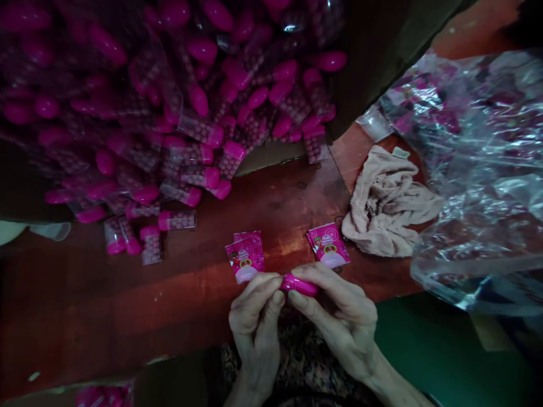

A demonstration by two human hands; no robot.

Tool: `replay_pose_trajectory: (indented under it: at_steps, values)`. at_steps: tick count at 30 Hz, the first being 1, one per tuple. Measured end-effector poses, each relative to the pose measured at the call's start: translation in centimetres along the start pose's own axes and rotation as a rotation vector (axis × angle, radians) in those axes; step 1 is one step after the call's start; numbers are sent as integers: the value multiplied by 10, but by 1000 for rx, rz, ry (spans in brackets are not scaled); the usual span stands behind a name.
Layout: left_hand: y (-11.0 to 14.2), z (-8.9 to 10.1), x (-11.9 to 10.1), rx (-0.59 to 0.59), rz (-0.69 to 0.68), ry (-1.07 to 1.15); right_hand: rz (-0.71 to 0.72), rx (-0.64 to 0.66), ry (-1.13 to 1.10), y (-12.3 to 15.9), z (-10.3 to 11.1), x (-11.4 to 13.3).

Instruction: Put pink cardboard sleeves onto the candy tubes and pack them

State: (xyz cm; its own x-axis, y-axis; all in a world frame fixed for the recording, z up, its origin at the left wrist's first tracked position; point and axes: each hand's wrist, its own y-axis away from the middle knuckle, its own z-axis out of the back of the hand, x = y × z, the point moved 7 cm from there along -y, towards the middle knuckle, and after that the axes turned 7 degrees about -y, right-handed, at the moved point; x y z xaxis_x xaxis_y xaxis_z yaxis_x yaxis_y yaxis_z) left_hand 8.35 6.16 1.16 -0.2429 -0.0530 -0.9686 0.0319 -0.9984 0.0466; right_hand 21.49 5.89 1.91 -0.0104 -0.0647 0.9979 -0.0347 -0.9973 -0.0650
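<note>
Pink capsule (299, 285) pinched at the edge of a dark red wooden bench (85, 294)

Beyond the capsule, a cardboard box (373, 56) holds a dense heap of small clear bags (199, 127), each with a tube of pink beads and a glossy pink cap. Some bagged tubes (150, 244) lie loose on the bench, left of the capsule. Just beyond it are two small pink printed packets (245, 257) (328, 245), one on each side. Farther right are a crumpled beige rag (384, 203) and a large clear plastic bag (479, 169) with pink print showing through.

Both hands are raised and curled, wrists low, near a patterned garment (305, 362). The left hand (254, 322) grips the capsule's left end between thumb and fingers; the right hand (339, 316) grips its right end the same way.
</note>
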Motion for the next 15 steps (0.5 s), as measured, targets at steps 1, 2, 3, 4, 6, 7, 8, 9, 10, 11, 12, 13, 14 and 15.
replay_pose_trajectory:
  at_steps: [1,2,3,4,6,7,8,9,10,11,12,13,14,15]
  values:
    - [0,1,0,-4,0,-4,-1,-7,-2,0,0,1]
    - [0,2,1,-10,7,-4,-12,-3,2,0,-2,0]
    - [0,3,2,-20,18,4,-28,24,10,1,-6,-2]
    - [0,5,4,-27,31,17,-37,73,14,3,-12,-4]
    - [1,7,8,-5,61,43,-54,195,5,10,-27,-8]
    - [2,8,11,17,79,56,-54,239,-3,14,-34,-10]
    - [2,8,13,41,105,72,-61,250,-3,17,-38,-13]
    - [3,10,16,50,134,95,-62,241,5,20,-40,-14]
    - [4,13,18,41,164,118,-75,218,17,22,-41,-16]
    - [4,16,20,26,189,133,-93,188,28,22,-40,-18]
    - [3,17,20,30,208,135,-108,153,33,22,-38,-19]
    - [2,16,20,55,222,128,-125,110,32,20,-34,-20]
    - [-1,13,19,101,231,116,-143,70,30,17,-30,-20]
    - [-3,10,18,153,239,112,-158,30,29,14,-25,-20]
